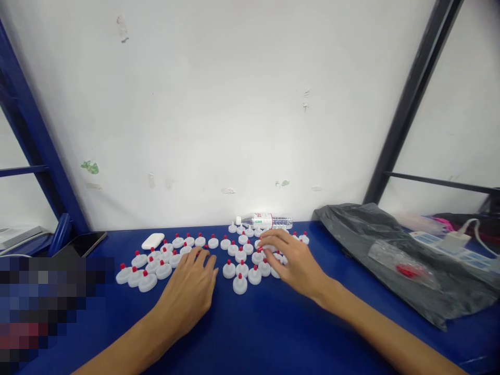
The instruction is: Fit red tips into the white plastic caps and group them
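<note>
Many white round plastic lids with nozzles, most tipped with red caps, stand on the blue table [250, 323]. My right hand [295, 260] reaches over the right group, thumb and fingertips pinched on a small red cap [260, 249] above a lid. Palm down, my left hand [190, 281] rests beside the left group, fingers loosely bent and slightly apart; nothing shows in it. Small red pieces [207, 246] lie just beyond its fingertips. In front, a red-capped lid [239, 284] stands between the hands. At the back, some nozzles [233, 227] have no red cap.
A clear plastic bottle [265, 221] lies along the wall. A white rounded case [152, 240] sits behind the left lids, and a phone [84, 244] lies further left. On the right, a grey plastic bag [375, 260] carries a clear bag with red pieces [408, 270].
</note>
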`<move>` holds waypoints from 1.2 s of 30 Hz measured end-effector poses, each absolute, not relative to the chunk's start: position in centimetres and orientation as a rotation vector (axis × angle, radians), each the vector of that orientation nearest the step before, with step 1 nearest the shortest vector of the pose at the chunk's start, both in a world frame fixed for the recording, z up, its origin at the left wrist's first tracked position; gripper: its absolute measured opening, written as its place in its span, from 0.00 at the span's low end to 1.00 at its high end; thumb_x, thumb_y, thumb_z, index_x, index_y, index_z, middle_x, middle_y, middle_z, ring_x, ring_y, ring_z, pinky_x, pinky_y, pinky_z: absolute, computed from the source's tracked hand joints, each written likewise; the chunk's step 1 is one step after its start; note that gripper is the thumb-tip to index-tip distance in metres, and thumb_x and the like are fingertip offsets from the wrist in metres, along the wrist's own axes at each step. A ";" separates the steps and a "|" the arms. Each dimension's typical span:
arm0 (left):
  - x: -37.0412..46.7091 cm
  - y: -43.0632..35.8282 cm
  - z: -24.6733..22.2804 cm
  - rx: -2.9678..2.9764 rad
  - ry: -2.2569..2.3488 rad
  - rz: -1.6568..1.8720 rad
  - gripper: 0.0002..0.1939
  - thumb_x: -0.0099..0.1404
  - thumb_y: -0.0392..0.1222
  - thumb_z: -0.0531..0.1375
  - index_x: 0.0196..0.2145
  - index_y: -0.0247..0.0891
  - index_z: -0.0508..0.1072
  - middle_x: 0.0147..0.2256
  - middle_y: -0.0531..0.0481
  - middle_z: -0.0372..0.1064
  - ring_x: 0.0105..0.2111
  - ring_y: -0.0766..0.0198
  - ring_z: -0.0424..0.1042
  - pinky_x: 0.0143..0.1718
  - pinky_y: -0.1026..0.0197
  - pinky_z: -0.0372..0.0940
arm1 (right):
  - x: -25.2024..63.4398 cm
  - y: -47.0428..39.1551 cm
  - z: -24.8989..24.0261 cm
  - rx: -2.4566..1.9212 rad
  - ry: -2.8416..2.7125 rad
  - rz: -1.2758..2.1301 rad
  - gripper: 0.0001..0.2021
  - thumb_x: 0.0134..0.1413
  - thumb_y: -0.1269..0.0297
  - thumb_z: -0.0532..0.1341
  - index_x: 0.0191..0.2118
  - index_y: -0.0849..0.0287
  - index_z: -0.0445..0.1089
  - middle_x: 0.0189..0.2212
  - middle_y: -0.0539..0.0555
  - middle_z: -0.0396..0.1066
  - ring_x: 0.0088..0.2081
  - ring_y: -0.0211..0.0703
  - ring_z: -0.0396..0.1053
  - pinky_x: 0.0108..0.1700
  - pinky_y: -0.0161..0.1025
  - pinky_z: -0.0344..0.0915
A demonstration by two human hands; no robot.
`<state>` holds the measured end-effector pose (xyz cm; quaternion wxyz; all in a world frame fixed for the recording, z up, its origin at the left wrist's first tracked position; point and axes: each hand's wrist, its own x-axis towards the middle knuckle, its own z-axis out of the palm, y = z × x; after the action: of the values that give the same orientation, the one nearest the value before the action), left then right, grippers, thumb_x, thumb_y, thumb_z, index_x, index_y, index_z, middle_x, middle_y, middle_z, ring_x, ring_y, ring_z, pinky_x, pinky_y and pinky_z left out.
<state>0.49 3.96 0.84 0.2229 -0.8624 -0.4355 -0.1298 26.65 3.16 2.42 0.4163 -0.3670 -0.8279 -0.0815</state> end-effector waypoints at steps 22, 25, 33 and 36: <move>-0.8 6.2 0.6 -2.368 -1.208 -0.104 0.19 0.57 0.21 0.53 0.39 0.34 0.77 0.41 0.38 0.74 0.45 0.46 0.70 0.52 0.45 0.60 | 25.8 12.5 6.4 -1.477 -2.282 -0.270 0.09 0.59 0.56 0.65 0.36 0.56 0.75 0.37 0.55 0.77 0.41 0.48 0.74 0.41 0.39 0.63; -0.6 6.1 0.7 -2.362 -1.205 -0.088 0.19 0.57 0.21 0.53 0.40 0.35 0.76 0.42 0.40 0.73 0.46 0.47 0.69 0.51 0.46 0.61 | 25.4 12.7 6.2 -1.512 -2.306 -0.268 0.07 0.58 0.59 0.65 0.35 0.56 0.77 0.34 0.53 0.78 0.38 0.47 0.74 0.42 0.40 0.62; -0.4 5.8 0.7 -2.384 -1.235 -0.117 0.23 0.58 0.19 0.49 0.44 0.34 0.75 0.42 0.39 0.72 0.45 0.48 0.68 0.49 0.47 0.63 | 25.5 13.3 4.8 -1.521 -2.315 -0.193 0.07 0.58 0.59 0.66 0.35 0.54 0.79 0.32 0.51 0.80 0.36 0.45 0.77 0.42 0.37 0.64; -0.5 5.7 0.7 -2.378 -1.254 -0.103 0.25 0.58 0.19 0.49 0.47 0.33 0.74 0.44 0.38 0.71 0.46 0.48 0.68 0.49 0.48 0.63 | 25.8 13.6 4.4 -1.524 -2.305 -0.152 0.06 0.58 0.59 0.66 0.35 0.54 0.80 0.31 0.51 0.80 0.35 0.44 0.77 0.40 0.36 0.65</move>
<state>-0.52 5.71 0.75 0.2236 -0.8615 -0.4543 -0.0374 25.75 13.63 4.39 0.1861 -0.5410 -0.8184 -0.0540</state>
